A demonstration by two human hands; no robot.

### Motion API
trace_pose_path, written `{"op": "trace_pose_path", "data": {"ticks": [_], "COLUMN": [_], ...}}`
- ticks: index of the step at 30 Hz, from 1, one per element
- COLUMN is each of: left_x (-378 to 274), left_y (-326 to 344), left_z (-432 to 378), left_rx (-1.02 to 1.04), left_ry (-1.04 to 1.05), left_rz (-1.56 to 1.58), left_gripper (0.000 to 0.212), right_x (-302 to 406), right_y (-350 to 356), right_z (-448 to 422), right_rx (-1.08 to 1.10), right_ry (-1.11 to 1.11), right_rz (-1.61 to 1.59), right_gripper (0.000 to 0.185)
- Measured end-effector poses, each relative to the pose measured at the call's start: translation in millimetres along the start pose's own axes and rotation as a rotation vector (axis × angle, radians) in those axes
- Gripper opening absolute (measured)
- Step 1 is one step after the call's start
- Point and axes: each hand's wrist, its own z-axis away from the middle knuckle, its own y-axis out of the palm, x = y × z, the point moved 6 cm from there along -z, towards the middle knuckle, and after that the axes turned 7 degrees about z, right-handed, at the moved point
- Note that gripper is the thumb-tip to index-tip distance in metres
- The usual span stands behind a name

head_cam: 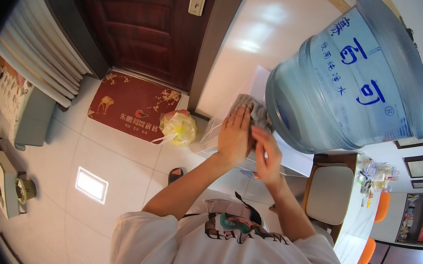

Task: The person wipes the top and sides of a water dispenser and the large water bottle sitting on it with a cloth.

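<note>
A large blue plastic water-cooler bottle, bearing writing, stands upside down on a white water dispenser, beside the wall. A grey-brown cloth lies bunched against the dispenser's top, close to the bottle's lower edge. My left hand rests on the cloth with its fingers extended over it. Just to the right, my right hand is at the cloth's lower edge with bent fingers; its fingertips are slightly blurred, and whether they grip the cloth is unclear.
A tied yellow plastic bag sits on the tiled floor by a red doormat and a dark wooden door. At the right stand a beige-seated chair and a white table holding small items. A curtain hangs at the upper left.
</note>
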Motion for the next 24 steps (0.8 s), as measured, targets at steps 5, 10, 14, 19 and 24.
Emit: {"op": "trace_pose_path", "data": {"ticks": [5,10,14,19,24], "left_x": [-6.4,3.9,17.1,36.7,45.5], "left_y": [10.4,22.7,31.1,49.3,74.8], "left_z": [-12.7,-43.2,-62.6,-106.2,-166.4], "left_rx": [0.118,0.245,0.274,0.306,0.437], "left_ry": [0.057,0.148,0.231,0.362,0.598], "left_rz": [-0.19,-0.178,-0.062,-0.025,-0.025], "left_gripper": [0.055,0.058,0.059,0.057,0.049], "right_x": [-4.6,-51.3,-110.7,-130.7,-142.4], "right_y": [-56.4,-94.9,-93.6,-84.5,-79.0], "right_z": [56.5,79.1,102.7,116.9,133.9], "right_rx": [-0.213,-0.492,-0.602,-0.546,-0.394], "right_ry": [0.092,0.25,0.682,0.881,0.714], "right_rz": [0.191,0.593,0.633,1.01,1.25], "right_gripper": [0.026,0.023,0.029,0.048,0.044]}}
